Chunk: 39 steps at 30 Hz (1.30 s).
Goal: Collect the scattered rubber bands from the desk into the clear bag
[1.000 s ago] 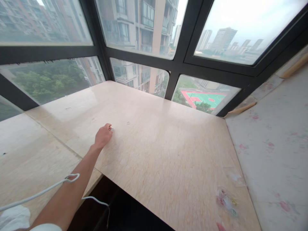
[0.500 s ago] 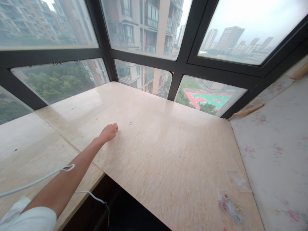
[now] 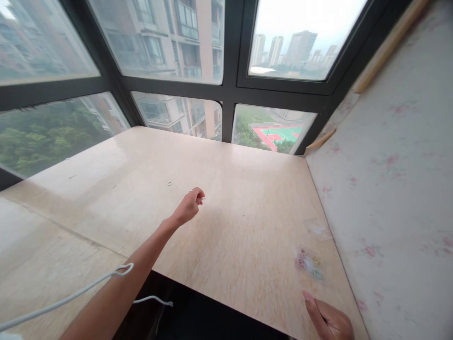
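Pale, marbled surface [image 3: 255, 189] filled the corner before you, bounded by dark window frames [image 3: 230, 52] and a flower-patterned wall [image 3: 406, 198] on the right. Your left hand [image 3: 198, 198] was over the middle of it, fingertips pinched together on a small pale piece [image 3: 203, 199], which was mostly hidden by your fingers; its exact shape could not be told. Your right hand [image 3: 329, 318] was at the lower right, thumb pointing forward and fingers curled; as its lower part was cut off, whether it was fully closed or held anything could not be told.

Just to the left of your left hand, a small ring [image 3: 170, 183] lay flat. Beyond your right hand, near it but apart, lay a clear packet [image 3: 307, 263] of coloured loops, with a second clear packet [image 3: 318, 229] farther back beside the wall. A white cord [image 3: 71, 302] ended in a loop across your left forearm. Farther left, a thin sliver [image 3: 72, 177] lay near the windows. Outside stood buildings [image 3: 187, 28], trees [image 3: 46, 137] and a red-and-green court [image 3: 278, 134].
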Available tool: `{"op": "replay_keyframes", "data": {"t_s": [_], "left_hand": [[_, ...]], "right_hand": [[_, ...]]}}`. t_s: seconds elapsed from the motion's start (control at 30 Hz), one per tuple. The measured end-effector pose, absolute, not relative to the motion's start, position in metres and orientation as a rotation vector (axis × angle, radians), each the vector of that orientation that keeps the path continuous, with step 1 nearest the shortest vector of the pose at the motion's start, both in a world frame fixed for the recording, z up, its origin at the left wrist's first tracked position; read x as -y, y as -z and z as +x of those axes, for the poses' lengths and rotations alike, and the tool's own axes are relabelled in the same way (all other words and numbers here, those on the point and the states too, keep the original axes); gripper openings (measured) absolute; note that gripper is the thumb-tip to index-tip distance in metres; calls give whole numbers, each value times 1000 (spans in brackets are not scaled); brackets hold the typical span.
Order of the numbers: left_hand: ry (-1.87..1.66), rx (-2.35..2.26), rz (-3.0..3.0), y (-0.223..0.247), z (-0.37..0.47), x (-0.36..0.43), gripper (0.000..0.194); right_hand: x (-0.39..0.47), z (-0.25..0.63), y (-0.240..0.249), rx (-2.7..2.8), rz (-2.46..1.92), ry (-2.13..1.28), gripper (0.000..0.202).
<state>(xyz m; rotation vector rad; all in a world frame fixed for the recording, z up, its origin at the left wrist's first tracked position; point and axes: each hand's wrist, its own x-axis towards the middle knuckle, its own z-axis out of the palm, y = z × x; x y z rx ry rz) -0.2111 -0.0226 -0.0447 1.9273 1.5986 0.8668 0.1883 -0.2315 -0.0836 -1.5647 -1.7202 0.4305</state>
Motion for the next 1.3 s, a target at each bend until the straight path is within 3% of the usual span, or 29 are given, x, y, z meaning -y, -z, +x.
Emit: {"op": "replay_keyframes", "data": {"t_s": [0.3,0.53,0.7,1.0,1.3], "left_hand": [[-813,-968,1911,32,-26,58,16],[-599,-781,1996,22,63,84,13],[-519,-812,1815,25,90,92,10],[-297,-876,2090,19,97,99,24],[-438,-864,1973,17,78,99,30]], "right_hand": [[229,187,86,1633,-1532,-366,46],[228,187,85,1582,-1506,-465,46],[228,188,85,1525,-1509,-504,48],[228,190,84,1470,-1517,-569,48],[229,189,85,1472,-1531,-589,49]]}}
